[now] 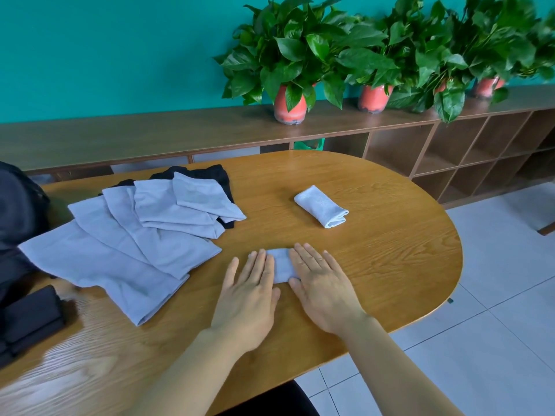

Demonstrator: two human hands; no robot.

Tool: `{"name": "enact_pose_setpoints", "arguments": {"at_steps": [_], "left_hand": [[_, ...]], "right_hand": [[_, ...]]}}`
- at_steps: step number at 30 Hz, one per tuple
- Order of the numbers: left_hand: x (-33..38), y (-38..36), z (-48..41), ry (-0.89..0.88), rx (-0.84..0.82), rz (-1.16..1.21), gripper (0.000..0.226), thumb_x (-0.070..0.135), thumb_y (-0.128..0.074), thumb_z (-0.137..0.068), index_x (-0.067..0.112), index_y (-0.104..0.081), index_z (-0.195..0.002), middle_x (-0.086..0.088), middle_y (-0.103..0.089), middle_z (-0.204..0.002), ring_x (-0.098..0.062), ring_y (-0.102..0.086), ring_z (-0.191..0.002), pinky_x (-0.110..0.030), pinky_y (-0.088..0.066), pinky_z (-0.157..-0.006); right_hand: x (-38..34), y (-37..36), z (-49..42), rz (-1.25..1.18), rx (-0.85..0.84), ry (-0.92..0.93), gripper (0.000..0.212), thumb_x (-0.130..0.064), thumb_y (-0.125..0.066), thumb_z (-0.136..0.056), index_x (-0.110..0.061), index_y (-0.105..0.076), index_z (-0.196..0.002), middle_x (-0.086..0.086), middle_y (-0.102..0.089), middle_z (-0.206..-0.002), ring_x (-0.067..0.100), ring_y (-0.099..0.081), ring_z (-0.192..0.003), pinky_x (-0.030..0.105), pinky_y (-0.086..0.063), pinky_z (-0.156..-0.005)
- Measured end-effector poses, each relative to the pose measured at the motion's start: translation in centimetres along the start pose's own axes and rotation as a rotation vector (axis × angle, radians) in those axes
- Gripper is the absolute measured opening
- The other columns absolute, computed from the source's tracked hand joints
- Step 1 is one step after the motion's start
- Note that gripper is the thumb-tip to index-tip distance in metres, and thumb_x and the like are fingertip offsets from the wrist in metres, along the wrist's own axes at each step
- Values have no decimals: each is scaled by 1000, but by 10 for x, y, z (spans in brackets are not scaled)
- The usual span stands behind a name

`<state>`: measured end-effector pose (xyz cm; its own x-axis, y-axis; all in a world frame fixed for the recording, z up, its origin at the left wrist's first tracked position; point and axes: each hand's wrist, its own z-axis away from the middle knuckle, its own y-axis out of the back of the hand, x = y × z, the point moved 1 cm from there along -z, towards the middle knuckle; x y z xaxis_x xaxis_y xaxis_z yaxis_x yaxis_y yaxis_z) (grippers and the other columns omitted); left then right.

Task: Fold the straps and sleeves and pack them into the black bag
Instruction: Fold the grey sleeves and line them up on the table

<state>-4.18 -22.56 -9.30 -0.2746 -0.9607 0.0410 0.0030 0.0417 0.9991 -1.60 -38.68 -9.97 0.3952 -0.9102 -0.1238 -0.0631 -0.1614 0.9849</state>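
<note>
Behind the rounded light wooden counter [375,265] a teal wall [120,55] is rising, and a long brown wooden shelf [150,136] is carrying leafy green plants in red-orange pots [288,55]. Both hands are lying flat with straight fingers, grasping nothing. The left hand [249,292] and the right hand [324,289] are pressing side by side on a small folded light grey fabric sleeve [282,265] near the counter's front edge. Farther back, 1 more folded grey sleeve [321,205] is lying well apart. Left of the hands, several unfolded grey sleeves [120,250] are overlapping in a fan, partly covering black fabric pieces [216,172]. At the left edge the black bag [18,205] is resting, with a folded black fabric bundle [33,319] just in front of it.
</note>
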Motion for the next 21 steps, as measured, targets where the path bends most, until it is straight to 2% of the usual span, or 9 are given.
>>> {"name": "enact_pose_setpoints", "arguments": {"at_steps": [5,6,8,9,11,13,16,18,21], "left_hand": [[-11,4,1,-31,-16,-5,88,47,23,-75,17,0,-155,3,7,-161,-10,9,-148,-43,23,-109],[-12,5,2,-39,-1,-3,84,46,15,-81,17,-12,-155,3,-4,-162,-10,0,-149,-45,15,-111],[-11,9,8,-40,66,7,66,42,-11,-92,18,-47,-142,1,-43,-150,-13,-34,-141,-48,-17,-110],[-8,11,11,-45,116,24,57,40,-21,-93,19,-57,-132,3,-57,-138,-14,-49,-131,-47,-35,-102],[1,13,16,-75,197,62,49,38,-30,-93,21,-62,-125,9,-65,-122,-14,-60,-115,-41,-48,-86],[8,15,19,-76,224,80,49,39,-31,-93,21,-61,-126,12,-67,-114,-13,-61,-107,-38,-48,-81],[7,10,16,-39,218,35,52,41,-31,-92,17,-60,-128,11,-69,-109,-14,-63,-103,-37,-36,-84],[4,6,10,-51,221,26,51,39,-32,-93,16,-60,-128,9,-70,-111,-14,-63,-107,-38,-29,-88],[-3,4,-2,-47,166,-9,50,40,-21,-101,20,-58,-127,10,-66,-122,-12,-59,-119,-45,-22,-102]], "right_hand": [[-4,7,5,-48,-31,-67,86,-53,15,-81,-20,-13,-155,-5,-11,-162,8,-1,-149,30,0,-118],[-6,8,8,-69,-38,-84,82,-54,11,-85,-20,-13,-155,-6,-11,-162,8,-1,-149,30,-3,-118],[-7,12,11,-135,-65,-123,63,-51,-8,-100,-21,-10,-155,-7,-9,-162,7,1,-148,32,-5,-119],[-8,14,12,-183,-63,-139,58,-46,-18,-103,-21,-9,-155,-8,-10,-162,6,1,-148,32,-6,-119],[-8,17,15,-284,-22,-156,57,-39,-29,-104,-21,-11,-155,-8,-16,-161,7,-2,-148,33,-6,-119],[-7,17,20,-305,88,-135,54,-36,-34,-102,-18,-25,-152,-5,-34,-154,9,-16,-146,36,-14,-117],[-1,17,30,-175,288,-35,42,-34,-42,-92,-16,-61,-124,-4,-66,-119,16,-52,-124,40,-38,-105],[6,16,35,-129,344,26,30,-30,-49,-89,-17,-69,-107,-6,-69,-108,19,-57,-115,39,-39,-99],[13,12,38,-56,404,101,20,-26,-55,-88,-18,-69,-101,-7,-66,-110,22,-54,-116,42,-37,-101]]}}
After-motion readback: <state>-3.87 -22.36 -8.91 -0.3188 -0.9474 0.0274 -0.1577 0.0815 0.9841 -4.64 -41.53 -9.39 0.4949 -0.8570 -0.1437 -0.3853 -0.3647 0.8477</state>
